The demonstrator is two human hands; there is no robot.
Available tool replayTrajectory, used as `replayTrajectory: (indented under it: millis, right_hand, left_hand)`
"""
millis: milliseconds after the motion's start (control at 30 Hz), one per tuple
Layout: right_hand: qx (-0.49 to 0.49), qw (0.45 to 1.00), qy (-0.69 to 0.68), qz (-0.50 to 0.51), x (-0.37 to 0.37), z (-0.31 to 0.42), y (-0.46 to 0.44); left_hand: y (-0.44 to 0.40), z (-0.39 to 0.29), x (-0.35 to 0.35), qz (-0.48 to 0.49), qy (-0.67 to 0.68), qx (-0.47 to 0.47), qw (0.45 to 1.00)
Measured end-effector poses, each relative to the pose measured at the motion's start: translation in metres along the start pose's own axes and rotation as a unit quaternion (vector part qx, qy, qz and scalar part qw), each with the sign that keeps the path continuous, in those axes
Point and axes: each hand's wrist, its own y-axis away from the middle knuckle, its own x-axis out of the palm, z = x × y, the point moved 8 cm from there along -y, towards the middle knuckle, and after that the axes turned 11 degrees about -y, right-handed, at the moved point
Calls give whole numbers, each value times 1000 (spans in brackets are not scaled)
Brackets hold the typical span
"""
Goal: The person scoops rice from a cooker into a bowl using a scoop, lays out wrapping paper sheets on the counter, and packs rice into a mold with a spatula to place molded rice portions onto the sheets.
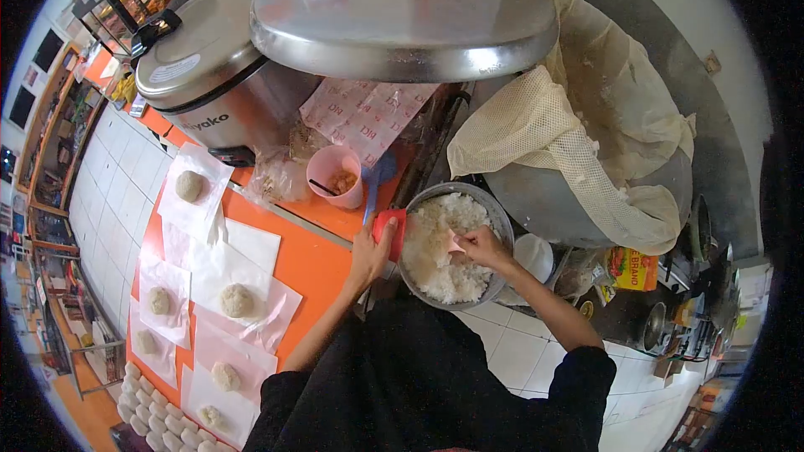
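Note:
Cooked white rice (444, 272) fills a round metal pot (501, 216) in front of me. My right hand (486, 249) grips a pink scoop (456, 243) whose end is down in the rice. At the pot's left rim, my left hand (370, 253) holds a small red object (390, 231), possibly a cup; its exact shape is hard to make out. To the left, mounds of rice (237, 300) sit on white paper sheets (251, 244) spread over an orange table (314, 264).
A steel rice cooker (218, 121) and a large lid (402, 25) stand at the back. A pink cup (339, 172) is beside patterned wrapping paper (364, 113). Cloth (536, 130) lines a big pot (544, 201) at right. Rows of white wrapped pieces (159, 410) lie at lower left.

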Motion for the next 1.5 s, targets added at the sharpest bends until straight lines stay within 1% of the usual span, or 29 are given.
replayTrajectory:
  millis: [100,133,200,300,400,500,600,700,800,833,900,1000,1100,1133,1200,1300,1333,1433,1500]
  right_hand:
    - [-117,988,85,-49,5,9,-12]
    - [-113,991,63,-39,7,7,-12]
    - [-109,994,20,-23,7,25,-3]
    - [-146,989,27,-28,5,26,-4]
    - [-106,994,-8,-1,8,15,-7]
    - [-108,993,43,-17,0,11,-5]
    - [-143,989,22,-21,-5,11,-2]
    - [-141,988,68,-12,-15,15,12]
    - [-180,983,16,-39,-27,15,34]
    - [-171,982,18,-73,-32,14,43]
    - [-152,978,21,-141,-40,38,81]
    - [-161,959,75,-220,-27,61,126]
    - [-165,940,98,-281,-10,66,151]
    - [-154,952,67,-257,-5,64,152]
    - [-179,948,50,-260,4,64,157]
    - [-220,941,48,-252,7,61,162]
    - [-233,939,50,-248,5,60,164]
    - [-212,952,60,-212,-13,65,176]
    - [-201,947,49,-247,-35,74,194]
  left_hand:
    - [-4,-2,1,-4,22,11,1000]
    - [-4,-3,1,-10,13,20,1000]
    - [-7,-8,0,-25,-3,45,999]
    - [-8,-7,0,-3,-33,27,999]
    - [-16,-11,-1,28,-35,62,997]
    - [-17,-23,-7,59,-10,46,997]
    - [-13,-42,-13,62,-24,103,992]
    - [-8,-47,-17,58,81,114,988]
    - [2,-30,-5,129,23,76,989]
    - [4,-28,4,157,54,78,983]
    - [10,-30,27,214,114,84,966]
    - [31,-45,55,256,234,-40,937]
    - [35,-45,72,273,273,-47,921]
    - [38,-46,78,285,277,-52,916]
    - [47,-50,86,307,282,-66,907]
    - [48,-51,96,323,289,-18,901]
    - [50,-50,98,329,303,-15,894]
    - [58,-55,99,345,354,-16,869]
    - [62,-58,98,351,400,-34,846]
